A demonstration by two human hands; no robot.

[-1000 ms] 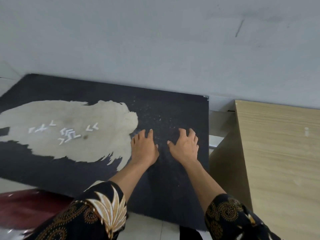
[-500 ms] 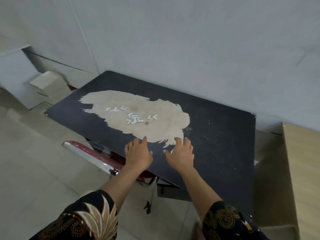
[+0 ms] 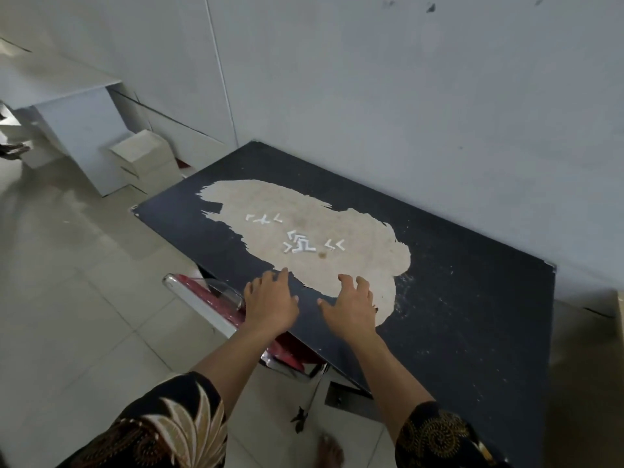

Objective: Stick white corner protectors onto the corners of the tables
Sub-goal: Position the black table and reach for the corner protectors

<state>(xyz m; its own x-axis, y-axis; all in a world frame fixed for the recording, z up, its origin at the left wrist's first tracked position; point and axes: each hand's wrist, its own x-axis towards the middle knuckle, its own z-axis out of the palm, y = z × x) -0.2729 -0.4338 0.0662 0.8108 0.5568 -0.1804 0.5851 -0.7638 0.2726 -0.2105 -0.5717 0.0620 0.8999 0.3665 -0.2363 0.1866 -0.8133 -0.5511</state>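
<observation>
corner protectors [image 3: 297, 243]: small white l-shaped pieces are lying loose in 3 little groups on the worn patch, beyond both hands and apart from them.
left hand [image 3: 270, 305]: is reaching palm-down over the near edge of the table, fingers spread and relaxed, gripping nothing; whether it is touching the top cannot be told.
right hand [image 3: 351, 312]: is stretching out palm-down just beside the left, fingers spread and slightly bent, holding nothing, fingertips over the rim of the worn patch.
table [image 3: 472, 315]: black top is standing against the wall, speckled with pale dust on its right half.
worn patch [image 3: 304, 211]: large beige area is showing where the black coating is peeling away, with ragged edges.
wall [image 3: 405, 96]: is looking pale grey, with a few dark marks high up.
floor [image 3: 67, 282]: light tiles are running under everything.
chair [image 3: 202, 298]: red seat with a shiny metal frame is sitting tucked under the table's near edge.
white desk [image 3: 67, 106]: is standing far left, a beige drawer unit [image 3: 145, 157] beside it.
sleeves [image 3: 162, 427]: dark fabric with gold pattern is covering both forearms.
</observation>
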